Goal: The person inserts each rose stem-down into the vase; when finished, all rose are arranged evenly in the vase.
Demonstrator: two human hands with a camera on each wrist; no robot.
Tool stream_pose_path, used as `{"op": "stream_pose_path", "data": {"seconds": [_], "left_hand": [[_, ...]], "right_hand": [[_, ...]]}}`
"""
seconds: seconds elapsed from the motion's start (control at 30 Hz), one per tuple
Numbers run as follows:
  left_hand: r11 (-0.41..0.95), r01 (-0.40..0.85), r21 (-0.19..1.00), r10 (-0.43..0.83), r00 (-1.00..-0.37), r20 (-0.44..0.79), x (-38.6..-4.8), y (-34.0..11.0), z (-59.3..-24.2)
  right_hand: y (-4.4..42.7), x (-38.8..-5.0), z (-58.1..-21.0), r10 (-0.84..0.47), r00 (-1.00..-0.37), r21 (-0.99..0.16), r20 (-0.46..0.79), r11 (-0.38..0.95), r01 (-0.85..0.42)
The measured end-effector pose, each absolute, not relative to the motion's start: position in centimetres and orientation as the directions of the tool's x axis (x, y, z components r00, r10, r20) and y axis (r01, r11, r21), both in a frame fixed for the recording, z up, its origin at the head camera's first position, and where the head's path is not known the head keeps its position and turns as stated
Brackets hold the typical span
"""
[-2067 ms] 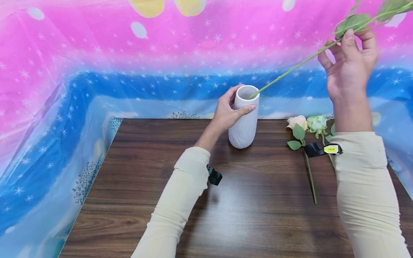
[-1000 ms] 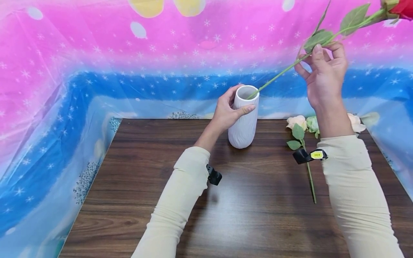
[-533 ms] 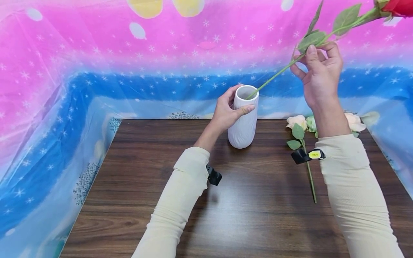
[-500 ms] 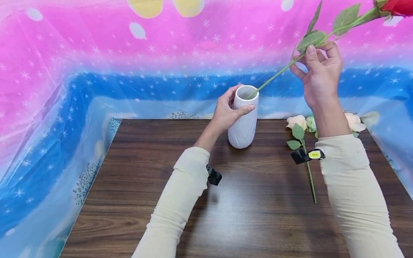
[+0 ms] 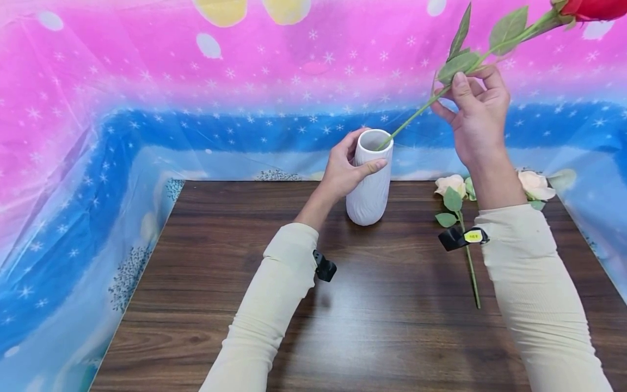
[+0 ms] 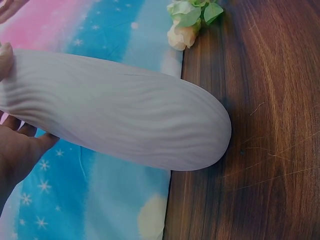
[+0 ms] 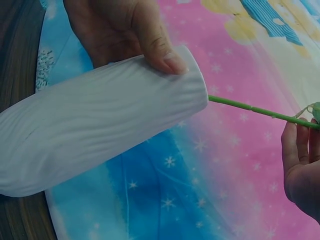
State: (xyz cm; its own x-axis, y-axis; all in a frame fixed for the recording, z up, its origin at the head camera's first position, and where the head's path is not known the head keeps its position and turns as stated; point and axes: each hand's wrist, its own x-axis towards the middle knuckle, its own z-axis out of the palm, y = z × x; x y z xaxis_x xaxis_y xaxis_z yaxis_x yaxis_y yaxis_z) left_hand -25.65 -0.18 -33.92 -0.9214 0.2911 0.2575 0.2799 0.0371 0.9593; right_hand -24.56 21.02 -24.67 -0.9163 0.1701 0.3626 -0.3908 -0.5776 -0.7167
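Note:
A white vase (image 5: 369,190) with wavy ridges stands upright near the back edge of the table. My left hand (image 5: 348,169) grips it just below the rim, thumb across the front. Up to the right, my right hand (image 5: 480,114) pinches the green stem of a red rose (image 5: 595,8) near its leaves. The stem's lower end is inside the vase mouth, leaning on the right side of the rim; how deep it reaches is hidden. In the right wrist view the stem (image 7: 250,108) runs from the vase mouth to my right fingers.
A peach rose (image 5: 449,185) lies on the dark wooden table (image 5: 245,272), right of the vase. Behind my right forearm are a partly hidden pale green flower and another cream rose (image 5: 536,185). A patterned cloth (image 5: 220,109) hangs along the back and sides.
My right hand has moved left and slightly down, bringing the red bloom into view. The stem now slants more steeply into the vase. My left hand and the vase stay put.

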Motion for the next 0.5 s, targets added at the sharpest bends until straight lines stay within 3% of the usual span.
{"op": "stream_pose_path", "data": {"seconds": [0.5], "left_hand": [[0.027, 0.349, 0.937, 0.286, -0.901, 0.327, -25.73, -0.08, -34.88]], "right_hand": [[20.85, -24.0, -25.19, 0.148, -0.902, -0.728, 0.406, -0.544, -0.417]]}}
